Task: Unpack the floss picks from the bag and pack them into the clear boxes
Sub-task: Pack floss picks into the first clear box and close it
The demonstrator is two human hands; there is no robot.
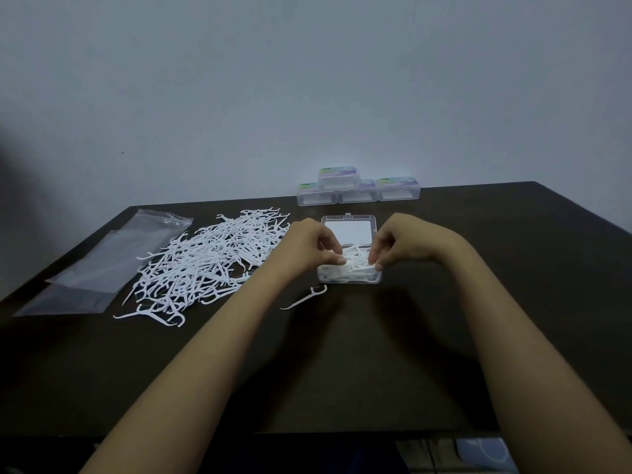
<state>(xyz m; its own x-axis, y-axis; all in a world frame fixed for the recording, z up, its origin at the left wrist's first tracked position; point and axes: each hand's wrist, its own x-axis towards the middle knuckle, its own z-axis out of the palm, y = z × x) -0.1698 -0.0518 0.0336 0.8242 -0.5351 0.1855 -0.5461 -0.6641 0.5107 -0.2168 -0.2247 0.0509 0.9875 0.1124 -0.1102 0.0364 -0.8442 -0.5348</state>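
Now the left hand point(307, 244) and right hand point(400, 241) pinch white plastic floss picks point(355, 261) inside the open clear plastic box point(349, 230), with the loose heap point(212, 258) left of it. Tangled picks may overhang its rim and spill.

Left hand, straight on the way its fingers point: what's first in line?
The left hand points right across the open clear box. It pinches the floss picks heaped in it, so those come first. Beyond them, probably the right hand, whose fingertips face it. Single view, so depth is uncertain.
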